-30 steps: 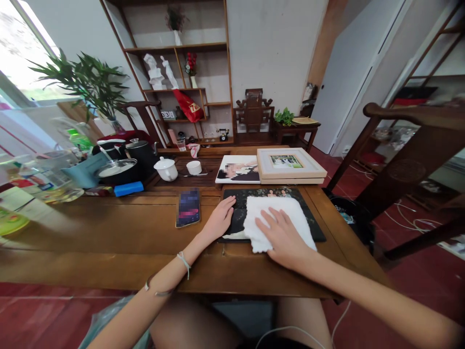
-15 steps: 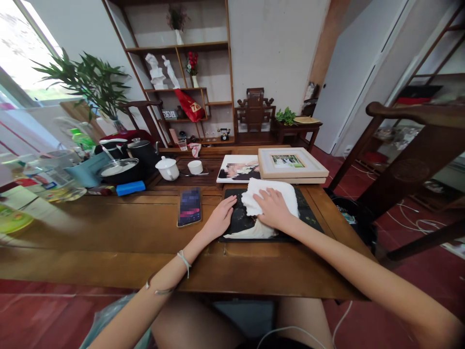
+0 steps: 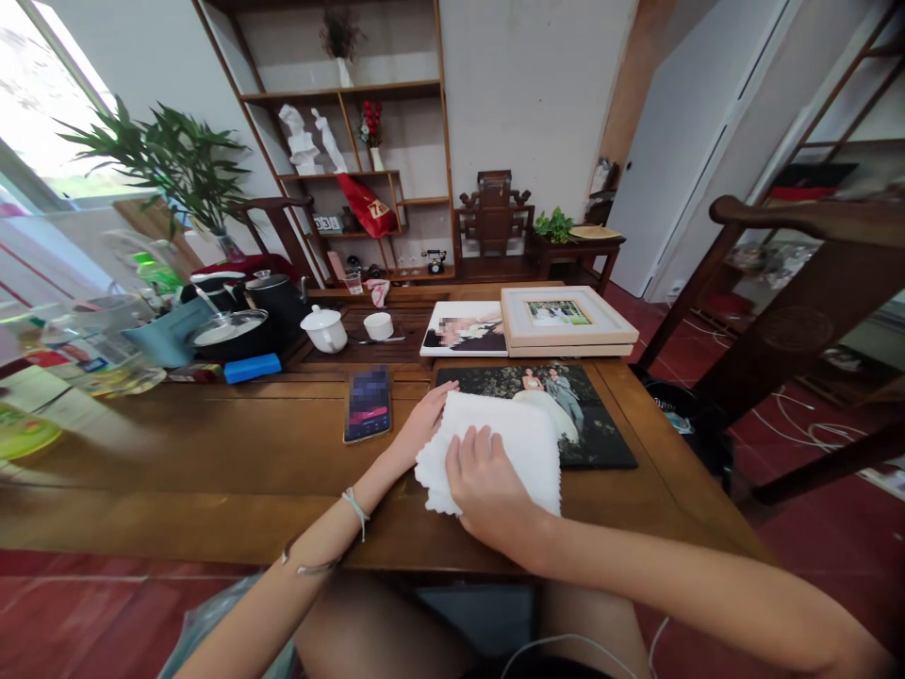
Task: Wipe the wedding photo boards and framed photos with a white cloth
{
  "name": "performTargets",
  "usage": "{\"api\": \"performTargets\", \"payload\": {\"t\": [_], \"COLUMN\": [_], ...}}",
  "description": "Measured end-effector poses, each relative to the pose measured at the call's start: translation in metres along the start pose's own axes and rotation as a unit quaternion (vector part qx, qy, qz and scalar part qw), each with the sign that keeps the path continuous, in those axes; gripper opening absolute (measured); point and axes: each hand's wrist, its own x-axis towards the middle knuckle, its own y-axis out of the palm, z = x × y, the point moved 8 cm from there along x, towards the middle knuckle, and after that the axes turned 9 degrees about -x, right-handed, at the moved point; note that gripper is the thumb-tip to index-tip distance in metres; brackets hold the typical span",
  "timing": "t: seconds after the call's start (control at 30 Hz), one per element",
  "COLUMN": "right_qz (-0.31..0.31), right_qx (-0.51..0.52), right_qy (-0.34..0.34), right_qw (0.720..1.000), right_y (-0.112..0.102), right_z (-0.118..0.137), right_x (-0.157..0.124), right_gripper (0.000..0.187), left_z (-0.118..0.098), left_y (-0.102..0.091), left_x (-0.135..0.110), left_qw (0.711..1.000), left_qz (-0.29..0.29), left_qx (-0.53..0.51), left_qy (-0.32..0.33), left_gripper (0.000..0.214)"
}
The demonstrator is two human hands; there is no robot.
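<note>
Cloth point(image 3: 534, 443) (fluffy, wavy-edged) under right hand point(image 3: 491, 486) overlaps the flat photo panel point(image 3: 604, 436).

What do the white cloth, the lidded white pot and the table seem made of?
The cloth: soft, fluffy fabric, perhaps microfibre, by its fuzzy edge.
The pot: probably glazed porcelain, given its smooth white shine.
The table: brown wood, seemingly varnished, judging by its glossy reflections.

White cloth point(image 3: 530, 429) over a black photo panel point(image 3: 604, 436) flecked with paler foliage

The panel's print has 1 white gown point(image 3: 550, 405) and 1 grey suit point(image 3: 564, 393); the surface point(image 3: 240, 443) is brown. From the cloth: cream frame point(image 3: 608, 326) at 1 o'clock, white lidded cup point(image 3: 325, 333) at 10, red bag point(image 3: 368, 209) with pale lettering at 11, dark red floor point(image 3: 798, 509) at 3.
</note>
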Motion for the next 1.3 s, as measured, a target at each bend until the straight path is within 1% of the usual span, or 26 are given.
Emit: {"api": "performTargets", "payload": {"t": [0.03,0.1,0.17,0.27,0.33,0.43,0.5,0.57,0.67,0.77,0.83,0.93,1.1,1.3], "right_qz": [-0.004,0.003,0.018,0.032,0.038,0.037,0.034,0.039,0.047,0.037,0.025,0.01,-0.003,0.006], "right_qx": [0.013,0.05,0.081,0.089,0.091,0.112,0.134,0.161,0.189,0.196,0.195,0.19,0.172,0.141], "right_qy": [-0.006,-0.014,-0.003,0.051,0.091,0.134,0.149,0.152,0.136,0.112,0.098,0.086,0.1,0.125], "right_qw": [1.0,0.999,0.997,0.994,0.991,0.984,0.979,0.975,0.971,0.974,0.976,0.978,0.98,0.982], "right_y": [-0.001,0.002,0.008,0.021,0.031,0.04,0.042,0.043,0.042,0.039,0.039,0.043,0.058,0.078], "right_z": [-0.002,-0.016,-0.039,-0.08,-0.103,-0.126,-0.131,-0.13,-0.119,-0.106,-0.102,-0.105,-0.132,-0.169], "right_x": [-0.002,-0.001,0.003,0.015,0.026,0.048,0.066,0.087,0.116,0.13,0.128,0.111,0.069,0.012], "right_gripper": [0.071,0.07,0.061,0.044,0.038,0.034,0.037,0.042,0.043,0.043,0.04,0.036,0.032,0.028], "left_z": [0.0,-0.001,-0.003,-0.007,-0.009,-0.01,-0.011,-0.011,-0.014,-0.017,-0.018,-0.016,-0.012,-0.01], "left_y": [0.0,0.001,0.002,0.002,0.001,0.001,0.002,0.002,0.001,0.0,-0.001,-0.001,0.0,0.0], "left_x": [0.0,0.0,0.0,-0.001,-0.001,-0.002,-0.001,-0.001,0.0,0.001,0.001,0.0,-0.002,-0.001], "left_qw": [1.0,1.0,1.0,0.998,0.997,0.997,0.997,0.997,0.996,0.997,0.997,0.996,0.997,0.997], "left_qz": [-0.002,-0.01,-0.023,-0.046,-0.056,-0.06,-0.057,-0.053,-0.045,-0.041,-0.041,-0.044,-0.046,-0.044], "left_qx": [0.002,0.006,0.012,0.035,0.048,0.052,0.055,0.06,0.07,0.071,0.069,0.071,0.061,0.055], "left_qy": [0.0,0.001,0.004,0.001,0.003,0.01,0.013,0.014,0.015,0.014,0.014,0.015,0.019,0.006], "left_gripper": [0.041,0.04,0.04,0.04,0.04,0.039,0.038,0.039,0.039,0.038,0.036,0.036,0.037,0.037]}}
